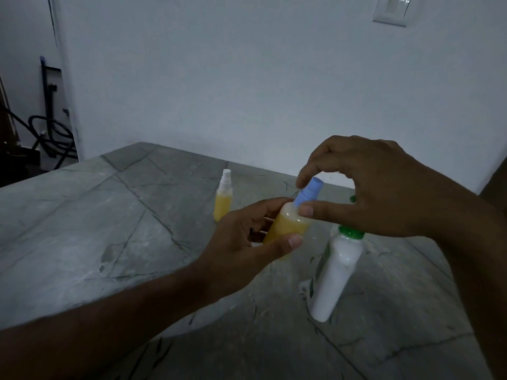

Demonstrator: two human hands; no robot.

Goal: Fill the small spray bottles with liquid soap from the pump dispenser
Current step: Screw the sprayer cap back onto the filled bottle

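My left hand (247, 237) grips a small clear spray bottle (288, 226) full of yellow liquid soap, held tilted above the table. My right hand (365, 187) pinches its blue spray top (308, 192) between thumb and fingers. A second small spray bottle (223, 200) with a white top and yellow liquid stands upright farther back on the table. The white pump dispenser (334, 272) with a green collar stands at the right, its pump head mostly hidden behind my right hand.
A grey marble table (109, 229) with dark veins carries everything; its left edge runs toward a white wall (247, 78). A wall switch plate (392, 9) sits at the upper right. Dark cables and a stand (49, 127) lie on the floor at the far left.
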